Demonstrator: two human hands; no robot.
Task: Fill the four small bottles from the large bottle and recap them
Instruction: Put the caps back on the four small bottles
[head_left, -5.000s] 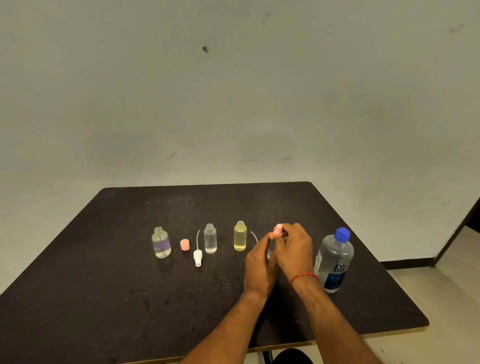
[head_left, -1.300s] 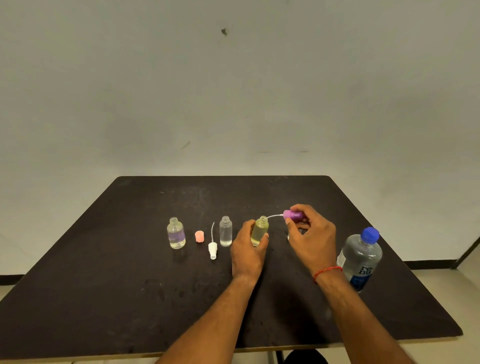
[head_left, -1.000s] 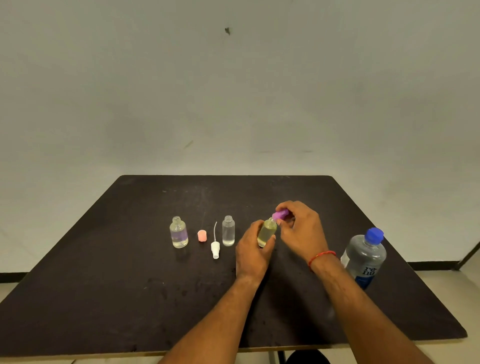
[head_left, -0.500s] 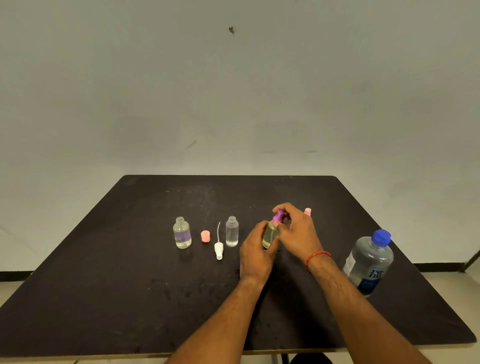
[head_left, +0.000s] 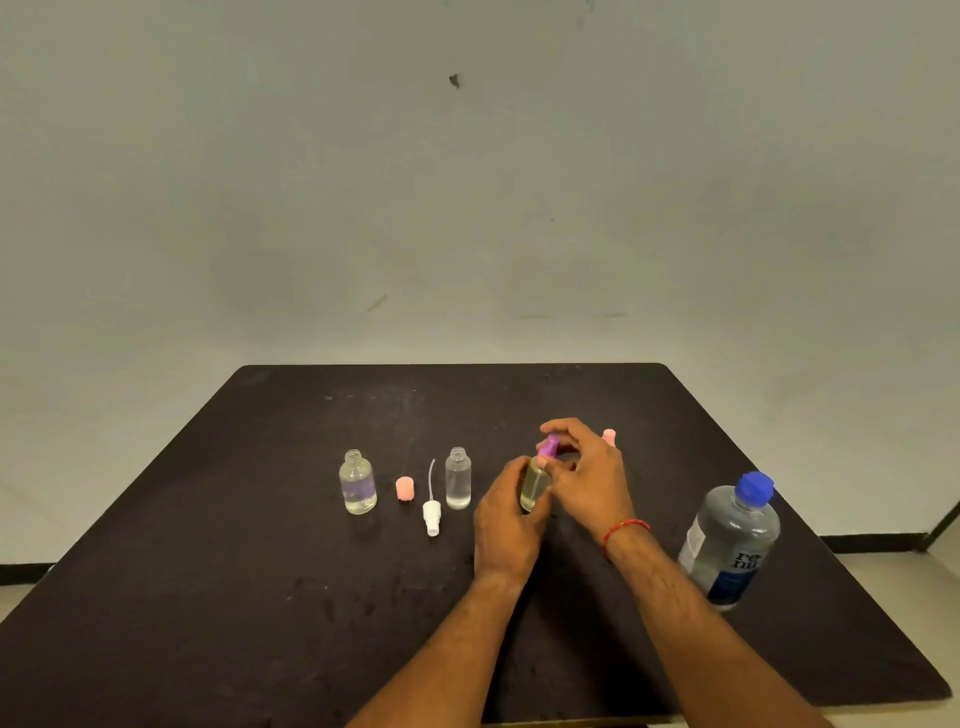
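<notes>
My left hand (head_left: 506, 525) grips the small yellow bottle (head_left: 534, 486) on the black table (head_left: 260, 597). My right hand (head_left: 587, 480) pinches the purple spray cap (head_left: 549, 446) on that bottle's neck. Behind my right hand stands a small bottle with a pink cap (head_left: 609, 436), mostly hidden. To the left stand an uncapped clear bottle (head_left: 458, 478) and an uncapped round bottle (head_left: 358, 483). A loose pink cap (head_left: 404, 488) and a white spray cap with its tube (head_left: 431, 512) lie between them. The large water bottle (head_left: 730, 540) with a blue cap stands at the right.
A plain grey wall rises behind the table. The table's right edge runs close to the large bottle, with floor and a dark skirting line beyond it.
My right hand carried the purple spray cap over, fed its tube into the yellow bottle and set the cap on the neck. My left hand kept hold of the bottle.
</notes>
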